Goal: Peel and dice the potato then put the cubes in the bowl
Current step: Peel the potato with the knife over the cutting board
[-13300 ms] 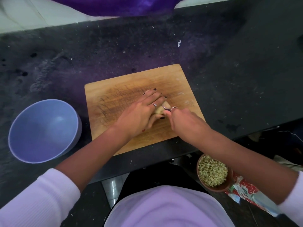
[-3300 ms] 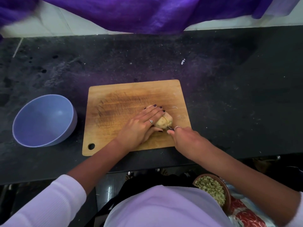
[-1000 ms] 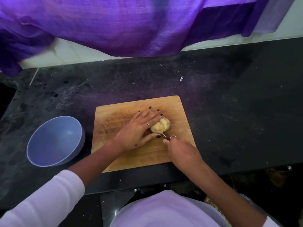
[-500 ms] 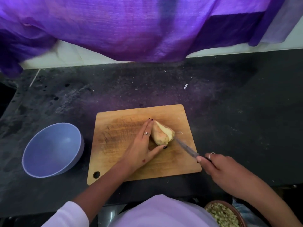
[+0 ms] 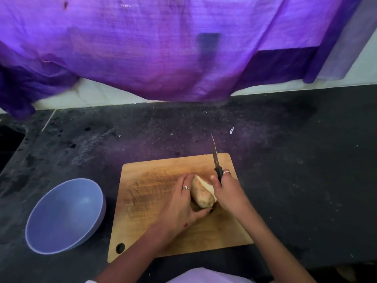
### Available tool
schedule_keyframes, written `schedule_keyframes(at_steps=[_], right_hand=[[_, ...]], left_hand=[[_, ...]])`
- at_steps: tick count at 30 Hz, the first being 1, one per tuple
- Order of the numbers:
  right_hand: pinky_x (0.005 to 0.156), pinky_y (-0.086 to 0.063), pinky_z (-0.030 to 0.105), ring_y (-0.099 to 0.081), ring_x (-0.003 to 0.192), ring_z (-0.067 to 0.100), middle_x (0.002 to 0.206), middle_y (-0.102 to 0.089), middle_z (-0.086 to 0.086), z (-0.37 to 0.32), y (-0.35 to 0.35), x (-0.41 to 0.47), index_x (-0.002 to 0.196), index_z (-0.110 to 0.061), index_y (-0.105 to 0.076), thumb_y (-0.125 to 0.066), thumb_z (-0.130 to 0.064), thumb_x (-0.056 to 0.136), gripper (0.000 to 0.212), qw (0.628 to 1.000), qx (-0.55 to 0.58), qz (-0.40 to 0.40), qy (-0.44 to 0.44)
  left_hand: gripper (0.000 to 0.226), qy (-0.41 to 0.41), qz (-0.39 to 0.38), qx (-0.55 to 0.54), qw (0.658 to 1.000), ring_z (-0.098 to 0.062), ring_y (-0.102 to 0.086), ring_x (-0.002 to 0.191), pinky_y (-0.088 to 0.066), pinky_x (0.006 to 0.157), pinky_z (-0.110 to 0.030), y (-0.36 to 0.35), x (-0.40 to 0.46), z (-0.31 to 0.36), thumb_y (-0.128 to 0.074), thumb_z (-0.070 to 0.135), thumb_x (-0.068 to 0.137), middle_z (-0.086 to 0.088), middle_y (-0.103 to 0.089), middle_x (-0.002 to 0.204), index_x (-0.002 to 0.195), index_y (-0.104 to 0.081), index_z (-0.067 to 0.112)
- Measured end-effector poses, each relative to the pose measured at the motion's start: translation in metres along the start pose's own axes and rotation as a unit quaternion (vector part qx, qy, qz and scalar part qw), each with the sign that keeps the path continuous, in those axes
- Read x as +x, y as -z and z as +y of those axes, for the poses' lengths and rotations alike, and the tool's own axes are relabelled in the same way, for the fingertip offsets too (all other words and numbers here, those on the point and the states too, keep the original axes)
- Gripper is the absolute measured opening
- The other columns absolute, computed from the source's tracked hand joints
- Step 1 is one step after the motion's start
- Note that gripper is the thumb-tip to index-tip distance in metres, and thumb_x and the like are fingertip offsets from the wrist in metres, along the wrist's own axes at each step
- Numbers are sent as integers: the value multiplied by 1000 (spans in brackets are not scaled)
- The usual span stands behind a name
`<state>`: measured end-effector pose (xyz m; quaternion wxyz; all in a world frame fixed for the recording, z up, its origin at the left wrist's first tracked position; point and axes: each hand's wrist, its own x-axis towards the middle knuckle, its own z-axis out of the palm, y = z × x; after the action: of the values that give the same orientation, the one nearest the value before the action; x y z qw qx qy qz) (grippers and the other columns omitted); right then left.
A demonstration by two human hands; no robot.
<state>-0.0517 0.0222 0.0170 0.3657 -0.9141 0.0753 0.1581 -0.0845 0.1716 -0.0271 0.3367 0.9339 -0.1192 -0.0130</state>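
Head view: dark speckled counter (image 5: 295,180) under purple cloth (image 5: 163,48); left hand (image 5: 179,203) fingers cup potato (image 5: 202,194), right hand (image 5: 228,193) grips knife (image 5: 216,160).

Cutting board (image 5: 163,237): wood, matt, scored with dark knife marks and stains across the middle. Countertop (image 5: 285,160): black stone, dull, speckled, dusty pale smears. Bowl (image 5: 63,215): smooth, satin blue-grey, looks plastic or glazed, cannot tell which. Knife (image 5: 214,158): thin metal blade, slight shine, matt black handle, probably plastic. Potato (image 5: 202,194): pale peeled flesh, moist-looking, brownish rough patches. Purple cloth (image 5: 163,48): thin woven fabric, slight sheen, visible weave. Back wall (image 5: 98,94): white tile, smooth.
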Motion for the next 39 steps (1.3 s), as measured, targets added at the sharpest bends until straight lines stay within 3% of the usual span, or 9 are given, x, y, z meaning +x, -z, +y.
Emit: schedule_keyframes(at_steps=[5,9,12,14,19,27,30,37,39], right_hand=[[61,-46,30,-57,66,16,71,-57,0,4,4,6,84,-13,-50,-60,-41,91,30,985,153,-62,-43],[74,-54,38,-68,87,26,90,-71,16,2,9,0,98,1,-69,-65,-29,90,31,897,396,-170,-96],[63,-54,31,-67,78,22,89,-68,16,-1,11,-1,105,6,-66,-65,-24,89,34,865,450,-193,-109],[58,-53,30,-66,75,22,87,-68,17,-4,14,0,104,7,-66,-65,-21,89,32,857,467,-185,-117],[72,-57,38,-67,92,28,104,-68,22,-3,20,0,109,7,-66,-66,-18,88,33,853,475,-186,-115],[59,-55,32,-66,80,25,90,-66,20,-7,25,-5,107,14,-63,-67,-17,87,37,852,478,-172,-122],[63,-53,35,-65,83,27,93,-65,21,-9,24,-5,111,17,-58,-70,-19,85,45,861,466,-163,-125],[53,-54,27,-71,72,18,81,-72,13,-15,24,-10,108,15,-60,-72,-18,84,42,873,449,-142,-128],[56,-56,29,-72,80,22,86,-73,15,-16,23,-11,109,15,-59,-73,-18,83,44,878,441,-132,-132]], left_hand=[[96,10,9,-41,999,5,-29,121,-17,93,5,9,0,-2,-75,50,70,15,-29,137,145,-24,20],[93,-3,24,-75,997,9,-35,119,-26,97,0,21,2,1,-75,55,64,17,-37,132,141,-33,23],[96,-15,15,-72,997,2,-36,126,-25,104,-5,28,7,1,-72,58,64,10,-39,139,142,-34,19],[96,-31,8,-65,997,2,-33,127,-21,105,-3,32,8,0,-72,57,65,7,-40,140,143,-34,15],[98,-52,-18,-50,997,3,-30,128,-18,105,-2,38,8,-3,-70,58,65,8,-37,141,144,-32,15],[100,-50,-31,-33,998,-4,-32,130,-18,106,-3,39,9,-1,-76,51,63,1,-37,144,144,-32,12],[99,-50,-23,-24,998,-3,-34,127,-17,104,0,41,9,-2,-83,42,63,1,-40,141,143,-34,10],[101,-28,-9,-18,999,-1,-35,125,-21,99,-2,37,8,0,-79,49,63,6,-39,141,144,-30,15],[101,-23,-8,-26,999,0,-36,123,-21,96,2,37,9,1,-81,47,62,5,-41,140,144,-32,15]])
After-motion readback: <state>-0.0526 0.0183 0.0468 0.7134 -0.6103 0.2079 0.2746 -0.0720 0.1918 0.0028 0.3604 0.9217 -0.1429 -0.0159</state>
